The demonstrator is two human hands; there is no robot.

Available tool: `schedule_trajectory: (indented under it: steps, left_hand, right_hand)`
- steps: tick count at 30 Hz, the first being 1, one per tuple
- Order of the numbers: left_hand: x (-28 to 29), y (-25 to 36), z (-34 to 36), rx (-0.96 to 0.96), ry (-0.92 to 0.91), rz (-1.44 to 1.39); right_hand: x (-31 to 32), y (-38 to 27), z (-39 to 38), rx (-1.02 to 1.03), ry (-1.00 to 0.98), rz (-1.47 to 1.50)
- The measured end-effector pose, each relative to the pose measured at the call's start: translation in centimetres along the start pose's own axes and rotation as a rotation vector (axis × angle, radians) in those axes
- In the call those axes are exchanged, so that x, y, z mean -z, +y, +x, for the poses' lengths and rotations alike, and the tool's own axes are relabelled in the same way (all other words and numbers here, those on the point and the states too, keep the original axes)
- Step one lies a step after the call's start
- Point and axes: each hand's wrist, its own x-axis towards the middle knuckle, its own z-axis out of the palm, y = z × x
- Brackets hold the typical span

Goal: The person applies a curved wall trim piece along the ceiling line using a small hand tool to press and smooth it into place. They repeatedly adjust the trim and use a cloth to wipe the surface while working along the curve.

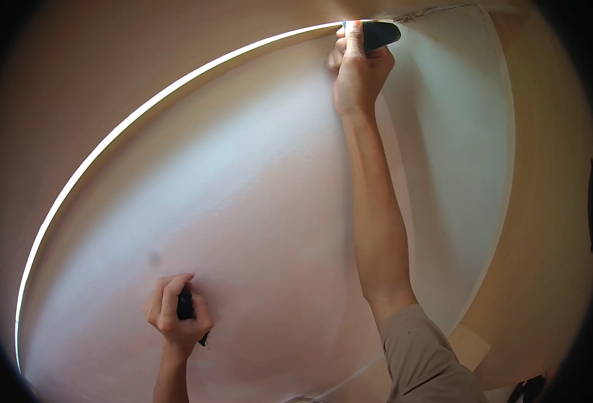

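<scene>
My right hand (363, 75) is raised on an outstretched arm at the top of the view. Its fingers are closed round a dark, flat tool with a rounded end (382, 35). The tool lies against the meeting line of the pale surfaces, close to the end of a bright strip. Lower left, my left hand (174, 312) is curled round a black object (185, 304), a small dark tip of which sticks out below the palm. Its kind is hidden by the fingers. Behind both hands spreads a smooth, pale pinkish-white panel (269, 235).
A bright, narrow strip of light (135, 114) curves along the panel's far left edge. To the right, a whitish panel (461, 134) meets a tan surface (545, 201). Dark, rough marks (437, 11) run along the top corner. Dark objects (528, 388) show at the lower right.
</scene>
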Motion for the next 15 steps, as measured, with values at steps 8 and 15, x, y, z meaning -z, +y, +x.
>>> schedule_trajectory:
  steps: [8,15]
  left_hand:
    - [0.03,-0.26,-0.40,0.006,-0.006,0.021]
    - [0.31,0.01,-0.18,0.052,-0.030,0.000]
  right_hand:
    - [-0.01,0.37,-0.31,-0.022,-0.049,0.000]
    - [-0.16,0.19,0.12,-0.018,-0.061,0.030]
